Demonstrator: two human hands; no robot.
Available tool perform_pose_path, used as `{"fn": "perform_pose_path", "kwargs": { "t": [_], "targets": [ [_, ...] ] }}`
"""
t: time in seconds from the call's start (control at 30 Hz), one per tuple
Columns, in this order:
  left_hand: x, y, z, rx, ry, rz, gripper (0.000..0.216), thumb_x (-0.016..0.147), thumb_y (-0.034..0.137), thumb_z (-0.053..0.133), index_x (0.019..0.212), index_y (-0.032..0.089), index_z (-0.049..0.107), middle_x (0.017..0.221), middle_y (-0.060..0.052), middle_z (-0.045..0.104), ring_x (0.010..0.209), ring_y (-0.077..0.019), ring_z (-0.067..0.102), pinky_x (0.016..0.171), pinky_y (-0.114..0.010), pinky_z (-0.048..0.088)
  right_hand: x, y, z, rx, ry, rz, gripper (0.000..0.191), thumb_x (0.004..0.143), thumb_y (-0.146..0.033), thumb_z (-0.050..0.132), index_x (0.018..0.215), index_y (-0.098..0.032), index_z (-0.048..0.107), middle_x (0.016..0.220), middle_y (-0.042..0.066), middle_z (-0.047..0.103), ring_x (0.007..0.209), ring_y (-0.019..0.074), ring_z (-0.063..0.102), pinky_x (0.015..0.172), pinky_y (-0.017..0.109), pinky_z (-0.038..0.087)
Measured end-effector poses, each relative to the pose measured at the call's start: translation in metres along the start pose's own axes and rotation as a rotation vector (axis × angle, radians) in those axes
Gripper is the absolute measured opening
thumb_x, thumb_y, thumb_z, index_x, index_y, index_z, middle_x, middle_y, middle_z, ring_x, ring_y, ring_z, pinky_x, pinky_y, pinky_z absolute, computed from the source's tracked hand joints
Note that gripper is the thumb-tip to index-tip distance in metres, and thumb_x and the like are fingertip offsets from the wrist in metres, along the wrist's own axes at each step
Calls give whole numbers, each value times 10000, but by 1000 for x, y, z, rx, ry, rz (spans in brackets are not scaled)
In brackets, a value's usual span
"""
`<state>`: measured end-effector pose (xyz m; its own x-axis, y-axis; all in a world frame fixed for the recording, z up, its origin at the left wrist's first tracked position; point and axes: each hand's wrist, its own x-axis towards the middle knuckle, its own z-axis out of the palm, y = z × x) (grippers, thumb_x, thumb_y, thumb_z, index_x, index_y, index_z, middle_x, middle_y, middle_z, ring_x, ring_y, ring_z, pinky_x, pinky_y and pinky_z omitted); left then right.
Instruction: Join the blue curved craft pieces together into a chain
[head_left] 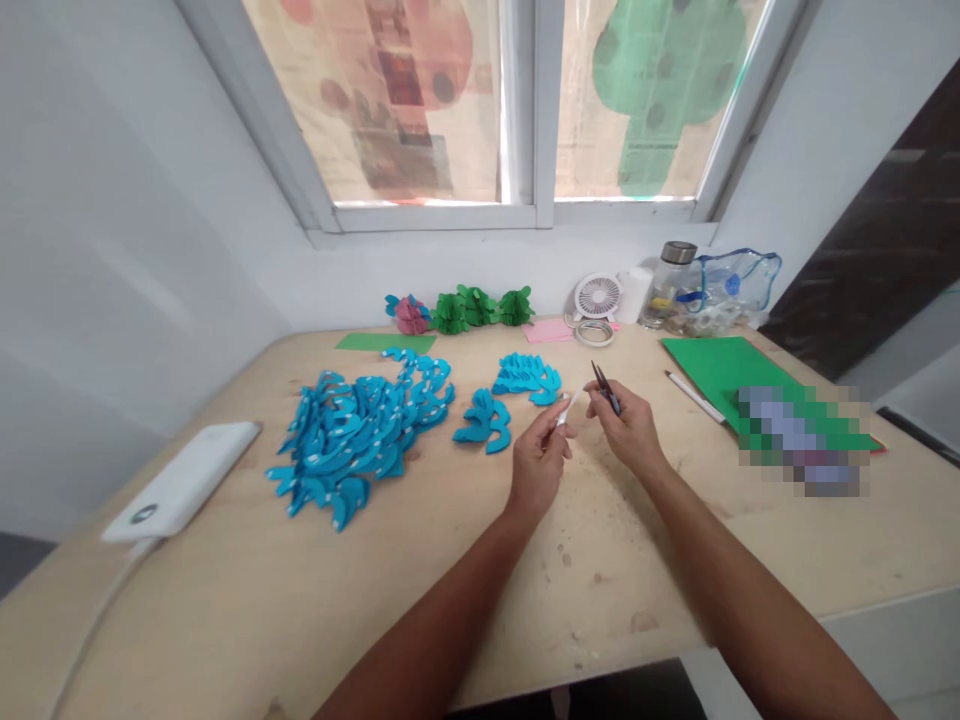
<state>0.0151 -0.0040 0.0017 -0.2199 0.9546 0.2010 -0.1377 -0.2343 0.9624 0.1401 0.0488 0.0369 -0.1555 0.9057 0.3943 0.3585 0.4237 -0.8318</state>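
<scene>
My left hand (541,455) is closed on one end of a narrow white strip (576,396), which looks like tape. The strip's other end reaches the fingertips of my right hand (626,425). That hand is also wrapped round dark, pointed scissors (602,385), whose tips point up and away from me and stand slightly apart. Left of my hands lie two small groups of folded blue paper pieces (486,420), (525,375). Farther left is a large heap of blue paper pieces (352,430), many bearing small white patches.
Green paper figures (476,306) and a pink one (411,316) stand along the wall. A tape roll (593,333), small fan (598,296) and bottle (670,285) are behind my hands. Green sheets (709,365) and a pen (694,396) lie right; a white power bank (184,480) lies left.
</scene>
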Motion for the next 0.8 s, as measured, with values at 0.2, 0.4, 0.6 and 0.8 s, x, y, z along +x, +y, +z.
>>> {"fn": "perform_pose_path", "kwargs": {
  "t": [0.2, 0.4, 0.6, 0.8],
  "targets": [
    [1, 5, 1, -101, 34, -61, 439, 765, 286, 575, 1195, 200, 569, 724, -12, 591, 466, -51, 441, 352, -149, 309, 6, 6, -8, 168, -90, 146, 409, 784, -536, 480, 889, -162, 608, 552, -17, 490, 456, 93, 379, 432, 222, 273],
    [1, 7, 0, -138, -12, -76, 473, 753, 319, 603, 1208, 198, 559, 736, -20, 594, 472, -49, 447, 354, -145, 317, 7, 12, -9, 292, -268, 282, 529, 776, -630, 434, 842, -140, 621, 481, -44, 430, 392, 67, 303, 396, 215, 199],
    [2, 5, -1, -88, -35, -57, 420, 778, 286, 565, 1186, 189, 574, 740, -19, 587, 469, -48, 439, 347, -147, 298, 7, 10, -10, 281, -301, 279, 523, 762, -632, 457, 802, -138, 625, 458, -56, 416, 393, 64, 304, 403, 212, 201],
    [2, 7, -2, -76, -35, -51, 445, 769, 278, 579, 1205, 194, 560, 684, -2, 578, 465, -52, 436, 357, -148, 305, 6, 7, -11, 307, -322, 299, 492, 761, -611, 474, 760, -141, 618, 448, -60, 405, 383, 57, 286, 396, 212, 178]
  ]
}}
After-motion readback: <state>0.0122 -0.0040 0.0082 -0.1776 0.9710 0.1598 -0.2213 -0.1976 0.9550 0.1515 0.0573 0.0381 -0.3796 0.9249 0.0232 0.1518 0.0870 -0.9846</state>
